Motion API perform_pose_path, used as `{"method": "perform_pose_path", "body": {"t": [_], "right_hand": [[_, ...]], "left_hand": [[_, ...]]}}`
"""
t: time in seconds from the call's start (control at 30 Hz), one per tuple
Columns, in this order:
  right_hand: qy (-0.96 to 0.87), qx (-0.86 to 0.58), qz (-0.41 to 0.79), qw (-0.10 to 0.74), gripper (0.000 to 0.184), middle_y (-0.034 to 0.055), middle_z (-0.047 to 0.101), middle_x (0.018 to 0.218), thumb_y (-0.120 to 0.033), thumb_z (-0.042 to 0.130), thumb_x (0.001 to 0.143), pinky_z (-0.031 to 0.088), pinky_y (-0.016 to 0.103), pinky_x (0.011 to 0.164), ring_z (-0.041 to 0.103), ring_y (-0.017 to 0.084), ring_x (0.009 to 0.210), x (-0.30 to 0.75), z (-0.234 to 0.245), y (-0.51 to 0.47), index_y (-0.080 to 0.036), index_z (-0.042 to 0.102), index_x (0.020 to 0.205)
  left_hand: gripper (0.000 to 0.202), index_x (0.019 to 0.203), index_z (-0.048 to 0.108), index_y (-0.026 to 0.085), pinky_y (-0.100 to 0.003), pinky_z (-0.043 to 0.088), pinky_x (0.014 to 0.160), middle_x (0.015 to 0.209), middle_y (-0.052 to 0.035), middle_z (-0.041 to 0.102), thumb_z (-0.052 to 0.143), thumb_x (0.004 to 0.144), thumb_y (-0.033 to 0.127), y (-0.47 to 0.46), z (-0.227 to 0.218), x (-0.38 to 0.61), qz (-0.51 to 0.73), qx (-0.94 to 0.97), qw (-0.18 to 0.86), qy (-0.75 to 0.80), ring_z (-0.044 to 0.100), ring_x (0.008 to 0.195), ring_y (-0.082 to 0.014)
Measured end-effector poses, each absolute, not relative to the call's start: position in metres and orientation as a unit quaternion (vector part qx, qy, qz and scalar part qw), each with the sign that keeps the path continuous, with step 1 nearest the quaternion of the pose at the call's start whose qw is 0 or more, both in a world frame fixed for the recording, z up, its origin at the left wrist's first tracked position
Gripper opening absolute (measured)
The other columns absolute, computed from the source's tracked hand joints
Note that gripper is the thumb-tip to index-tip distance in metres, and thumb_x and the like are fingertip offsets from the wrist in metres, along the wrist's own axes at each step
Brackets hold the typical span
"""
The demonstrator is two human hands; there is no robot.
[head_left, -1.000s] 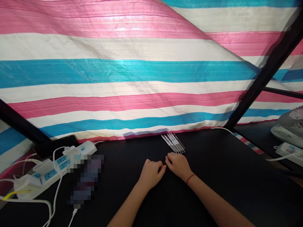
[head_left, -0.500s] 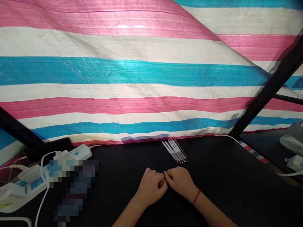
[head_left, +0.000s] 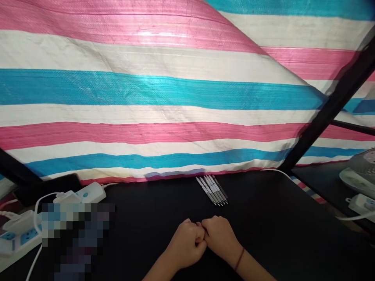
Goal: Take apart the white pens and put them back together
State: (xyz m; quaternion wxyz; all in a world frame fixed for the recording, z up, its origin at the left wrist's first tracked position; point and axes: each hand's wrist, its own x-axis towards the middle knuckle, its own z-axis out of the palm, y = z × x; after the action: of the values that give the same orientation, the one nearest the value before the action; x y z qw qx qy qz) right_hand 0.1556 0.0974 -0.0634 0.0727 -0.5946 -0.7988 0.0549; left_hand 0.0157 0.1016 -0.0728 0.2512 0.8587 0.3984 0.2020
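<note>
A: Starting with the head view, where are the hands?

B: Low in the middle, over the black counter (head_left: 146, 222). The left hand (head_left: 187, 246) and the right hand (head_left: 221, 236) meet knuckle to knuckle, and a thin red band (head_left: 240, 258) circles the right wrist.

A: Are the fingers grasping anything?

B: On both hands the fingers are clenched into loose fists (I can't tell whether anything is tucked inside). The left thumb folds across toward the right hand.

A: And the pens (head_left: 212, 190)?

B: They lie on the counter just beyond the fists, near its far edge. It's a neat slanted row, side by side, mostly white and grey with a darker one at the right end. Their tips point back toward the hands, but the hands stay apart from them.

A: What's off to the left?

B: A white power strip (head_left: 93, 193) with plugs and cables in it, a dark flat object (head_left: 49, 189) behind it, and a pixelated object (head_left: 84, 240) in front.

A: The rest?

B: A striped sheet (head_left: 164, 89) in pink, white and blue hangs behind, with a black post (head_left: 316, 132) at the right. Past that post, part of a fan (head_left: 361, 166) shows.
</note>
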Motion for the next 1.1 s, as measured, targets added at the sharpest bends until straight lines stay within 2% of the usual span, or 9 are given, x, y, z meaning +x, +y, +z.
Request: {"method": "perform_pose_path", "body": {"t": [0.3, 0.57, 0.73, 0.83, 0.9, 1.0, 1.1], "right_hand": [[-0.813, -0.569, 0.045, 0.114, 0.036, 0.0034, 0.067, 0.058, -0.023, 0.041, 0.092, 0.02, 0.029, 0.05, 0.061, 0.015, 0.052, 0.144, -0.072, 0.1, -0.02, 0.064, 0.064], [-0.801, -0.571, 0.088, 0.157, 0.036, 0.0017, 0.065, 0.055, -0.026, 0.044, 0.089, 0.02, 0.027, 0.049, 0.057, 0.012, 0.049, 0.148, -0.074, 0.103, -0.019, 0.061, 0.059], [-0.8, -0.552, 0.118, 0.203, 0.032, 0.001, 0.063, 0.052, -0.025, 0.047, 0.084, 0.021, 0.025, 0.05, 0.052, 0.01, 0.047, 0.15, -0.085, 0.106, -0.018, 0.057, 0.054], [-0.792, -0.543, 0.145, 0.236, 0.027, -0.0013, 0.058, 0.048, -0.019, 0.05, 0.077, 0.021, 0.024, 0.05, 0.044, 0.008, 0.043, 0.15, -0.089, 0.108, -0.017, 0.051, 0.05], [-0.777, -0.545, 0.174, 0.264, 0.03, -0.0033, 0.05, 0.044, -0.016, 0.048, 0.076, 0.021, 0.024, 0.048, 0.038, 0.007, 0.042, 0.15, -0.09, 0.109, -0.016, 0.044, 0.046], [-0.748, -0.541, 0.237, 0.302, 0.036, -0.0059, 0.035, 0.04, -0.014, 0.046, 0.075, 0.019, 0.022, 0.045, 0.03, 0.006, 0.04, 0.15, -0.089, 0.112, -0.016, 0.031, 0.043], [-0.737, -0.518, 0.285, 0.328, 0.037, -0.0072, 0.027, 0.039, -0.011, 0.048, 0.07, 0.016, 0.021, 0.042, 0.025, 0.005, 0.04, 0.148, -0.087, 0.112, -0.017, 0.024, 0.042]], "left_hand": [[0.027, 0.051, 0.02, 0.017, -0.027, 0.029, 0.066, 0.048, 0.0072, 0.026, 0.042, 0.06, 0.004, 0.105, -0.074, 0.012, 0.211, 0.831, 0.295, 0.423, 0.03, 0.05, -0.0084], [0.031, 0.052, 0.017, 0.017, -0.027, 0.033, 0.071, 0.049, 0.0076, 0.026, 0.043, 0.063, 0.005, 0.106, -0.072, 0.012, 0.212, 0.814, 0.322, 0.435, 0.027, 0.049, -0.0075], [0.031, 0.051, 0.017, 0.018, -0.025, 0.029, 0.059, 0.046, 0.0072, 0.025, 0.043, 0.061, 0.005, 0.108, -0.073, 0.01, 0.234, 0.797, 0.323, 0.453, 0.024, 0.049, -0.0082], [0.03, 0.051, 0.017, 0.019, -0.024, 0.023, 0.05, 0.047, 0.0069, 0.025, 0.042, 0.061, 0.005, 0.11, -0.072, 0.008, 0.247, 0.771, 0.355, 0.468, 0.022, 0.048, -0.0079], [0.03, 0.051, 0.017, 0.019, -0.025, 0.019, 0.047, 0.047, 0.0069, 0.024, 0.041, 0.063, 0.005, 0.11, -0.07, 0.007, 0.252, 0.752, 0.389, 0.468, 0.02, 0.047, -0.0076], [0.03, 0.051, 0.017, 0.018, -0.025, 0.019, 0.047, 0.046, 0.0072, 0.023, 0.041, 0.063, 0.005, 0.11, -0.069, 0.005, 0.264, 0.744, 0.405, 0.46, 0.019, 0.047, -0.007], [0.03, 0.051, 0.017, 0.018, -0.025, 0.019, 0.048, 0.046, 0.0073, 0.022, 0.042, 0.061, 0.004, 0.109, -0.067, 0.004, 0.263, 0.742, 0.419, 0.453, 0.018, 0.047, -0.0071]]}}
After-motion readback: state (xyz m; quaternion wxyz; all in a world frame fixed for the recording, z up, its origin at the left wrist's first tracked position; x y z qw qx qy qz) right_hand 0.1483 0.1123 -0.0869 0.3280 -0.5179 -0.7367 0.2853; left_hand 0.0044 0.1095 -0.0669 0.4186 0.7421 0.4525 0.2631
